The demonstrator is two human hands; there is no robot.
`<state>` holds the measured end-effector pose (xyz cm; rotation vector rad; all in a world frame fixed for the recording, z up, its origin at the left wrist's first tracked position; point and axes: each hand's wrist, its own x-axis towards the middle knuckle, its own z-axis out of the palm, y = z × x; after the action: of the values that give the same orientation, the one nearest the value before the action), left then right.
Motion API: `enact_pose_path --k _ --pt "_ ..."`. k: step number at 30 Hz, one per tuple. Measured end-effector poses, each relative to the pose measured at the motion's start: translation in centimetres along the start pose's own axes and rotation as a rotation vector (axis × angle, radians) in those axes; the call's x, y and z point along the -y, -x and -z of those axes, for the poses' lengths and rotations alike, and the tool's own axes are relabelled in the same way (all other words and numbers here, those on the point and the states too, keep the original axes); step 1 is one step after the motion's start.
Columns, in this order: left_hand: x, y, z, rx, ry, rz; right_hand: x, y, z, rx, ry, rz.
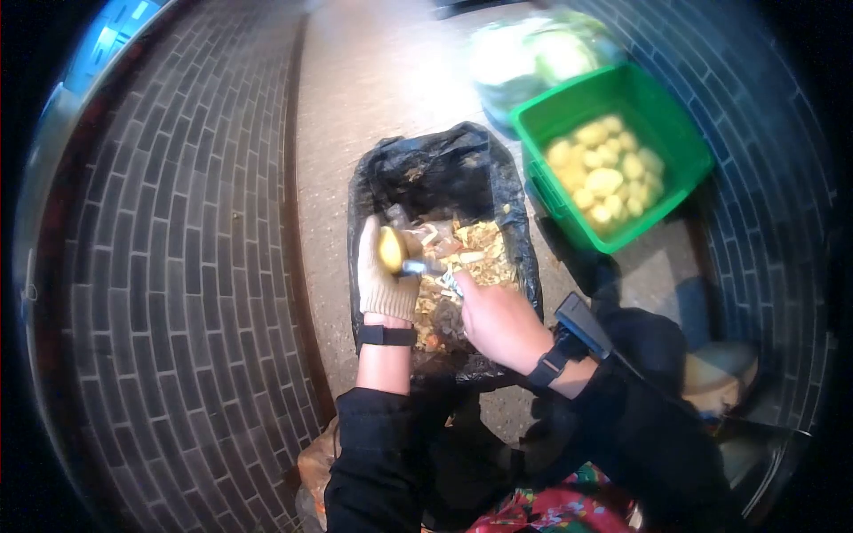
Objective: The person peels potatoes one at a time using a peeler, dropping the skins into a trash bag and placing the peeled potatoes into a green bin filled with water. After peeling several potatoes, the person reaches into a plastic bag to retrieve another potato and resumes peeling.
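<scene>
A pale knitted glove covers my left hand (384,277), which is closed around a yellow potato (391,250). My bare right hand (499,322) grips a small peeler or knife (426,267); blur hides its exact shape. Its metal end reaches the lower right side of the potato. Both hands are above a bin lined with a black bag (357,191). Inside the bin lie pale peelings (484,242) and other scraps.
A green crate (659,98) with several peeled potatoes (604,182) stands at the right. Behind it is a blurred bag of pale green vegetables (542,55). Dark tiled walls (178,231) rise on both sides. A shoe (718,373) shows at lower right.
</scene>
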<state>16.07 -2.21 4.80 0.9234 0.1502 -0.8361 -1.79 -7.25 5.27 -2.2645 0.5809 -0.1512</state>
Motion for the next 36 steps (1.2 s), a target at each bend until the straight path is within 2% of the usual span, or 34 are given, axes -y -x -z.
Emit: enact_pose_path --k 2,4,6,10,12,14,15,17,20,21,25,27,28,30,31,32,34,36 --pt "0.1 0.7 -0.5 -0.002 0.001 0.029 -0.5 -0.5 1.5 -0.177 0.044 0.03" --pt "0.1 1.1 -0.9 -0.033 -0.013 0.097 -1.1 -1.1 2.4 -0.158 -0.049 -0.059" --pt "0.3 1.4 -1.2 -0.046 -0.136 0.162 -1.7 -1.3 2.7 -0.206 -0.051 0.013" --pt "1.2 1.4 -0.8 0.044 -0.31 0.102 -1.4 -1.2 2.4 -0.197 0.077 0.05" --pt "1.5 1.1 -1.0 0.05 -0.355 0.103 -1.0 -1.1 2.3 -0.186 0.117 0.037" --pt "2.1 1.1 -1.1 0.001 -0.464 -0.021 -0.4 -0.9 2.1 -0.172 0.157 0.026" --pt "2.5 0.9 -0.9 0.002 -0.465 -0.019 0.0 -0.9 1.8 -0.131 0.167 -0.015" --pt "3.1 0.3 -0.7 -0.092 -0.327 -0.078 0.7 -0.6 1.3 -0.092 0.177 -0.057" --pt "2.5 0.2 -0.6 -0.201 -0.215 -0.03 1.4 -0.2 0.4 0.003 0.173 -0.08" --pt "2.5 0.1 -0.3 -0.148 -0.147 -0.018 1.5 -0.2 -0.3 -0.029 0.184 -0.083" --pt "2.4 0.8 -0.7 -0.181 -0.083 -0.029 1.9 0.4 -1.2 -0.063 0.134 -0.084" --pt "1.2 1.6 -2.1 -0.454 -0.168 0.047 1.9 0.8 -2.2 -0.051 0.091 -0.09" --pt "1.0 1.6 -2.3 -0.448 -0.175 0.046 1.6 0.9 -3.0 -0.055 0.061 -0.057" --pt "0.8 1.9 -2.5 -0.302 0.01 -0.04 1.5 0.8 -2.5 -0.061 0.032 -0.026" --pt "0.5 2.4 -2.4 -0.215 -0.024 -0.016 1.2 0.7 -1.9 -0.034 0.037 -0.026" --pt "0.2 2.3 -2.1 -0.22 -0.017 -0.027 1.1 0.4 -1.1 -0.002 0.044 -0.018" --pt "-0.3 1.7 -1.1 0.046 0.026 0.055 0.5 0.3 -0.1 0.003 -0.003 0.029" --pt "-0.6 1.4 -0.6 0.026 0.035 0.085 0.4 0.1 1.0 -0.127 0.062 0.062"
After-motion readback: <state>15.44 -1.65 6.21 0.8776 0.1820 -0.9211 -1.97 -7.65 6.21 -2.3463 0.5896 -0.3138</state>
